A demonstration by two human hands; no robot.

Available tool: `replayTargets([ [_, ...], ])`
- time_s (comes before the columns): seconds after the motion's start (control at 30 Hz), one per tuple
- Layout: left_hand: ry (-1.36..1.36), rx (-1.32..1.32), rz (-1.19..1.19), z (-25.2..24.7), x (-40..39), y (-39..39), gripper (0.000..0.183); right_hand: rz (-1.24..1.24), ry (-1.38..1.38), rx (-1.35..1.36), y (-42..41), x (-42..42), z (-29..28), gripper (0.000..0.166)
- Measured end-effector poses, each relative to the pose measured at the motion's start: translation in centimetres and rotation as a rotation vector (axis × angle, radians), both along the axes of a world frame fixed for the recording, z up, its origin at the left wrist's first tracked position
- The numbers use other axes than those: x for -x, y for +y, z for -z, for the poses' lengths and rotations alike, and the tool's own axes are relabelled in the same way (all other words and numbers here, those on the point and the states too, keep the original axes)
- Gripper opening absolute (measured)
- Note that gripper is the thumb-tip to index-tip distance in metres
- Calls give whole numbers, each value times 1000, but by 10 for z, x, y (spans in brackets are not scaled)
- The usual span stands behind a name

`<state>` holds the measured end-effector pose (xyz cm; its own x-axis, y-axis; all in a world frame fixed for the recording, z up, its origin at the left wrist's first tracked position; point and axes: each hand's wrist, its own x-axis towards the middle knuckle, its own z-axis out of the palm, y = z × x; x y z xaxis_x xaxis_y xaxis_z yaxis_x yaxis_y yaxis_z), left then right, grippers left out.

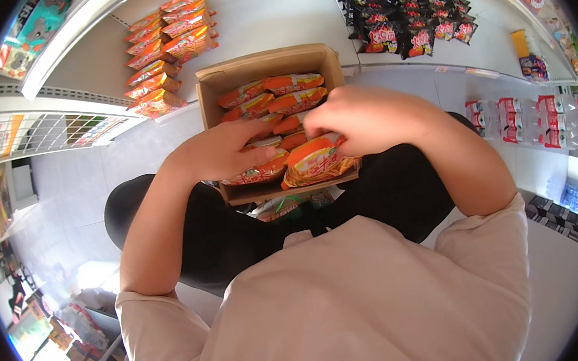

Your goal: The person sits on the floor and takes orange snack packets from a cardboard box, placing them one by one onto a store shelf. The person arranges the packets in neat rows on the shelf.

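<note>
An open cardboard box [331, 60] rests at my lap, holding several orange snack bags [294, 82] in two columns. My right hand [365, 118] grips the upper right edge of an orange snack bag [318, 160] at the box's near right corner; that bag is tilted and partly raised above the rest. My left hand [220, 153] reaches over the box's left wall, its thumb on a bag [258, 171] at the near left and its fingers among the bags behind. Whether those fingers grip a bag is hard to tell.
Beyond the box, a white shelf [276, 16] bears orange bags [150, 64] in rows at left and black snack bags [408, 13] at right. A wire rack [56, 130] stands at left. Packs of bottles [526, 121] stand at right. Upper shelves overhang both sides.
</note>
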<state>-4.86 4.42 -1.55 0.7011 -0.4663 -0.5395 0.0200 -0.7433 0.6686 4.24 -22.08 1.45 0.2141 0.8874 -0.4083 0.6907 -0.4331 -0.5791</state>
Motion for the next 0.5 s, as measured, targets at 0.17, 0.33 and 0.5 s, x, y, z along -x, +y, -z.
replayTargets([
  [0.17,131,669,-300,-4,-9,14,99,421,566,-176,-34,-46,-44,48],
  [0.33,261,1252,-604,-16,-3,-5,94,701,865,-531,-38,-65,-29,47],
  [0.5,309,1447,-845,-3,7,-23,74,907,972,-546,-16,-46,-15,46],
])
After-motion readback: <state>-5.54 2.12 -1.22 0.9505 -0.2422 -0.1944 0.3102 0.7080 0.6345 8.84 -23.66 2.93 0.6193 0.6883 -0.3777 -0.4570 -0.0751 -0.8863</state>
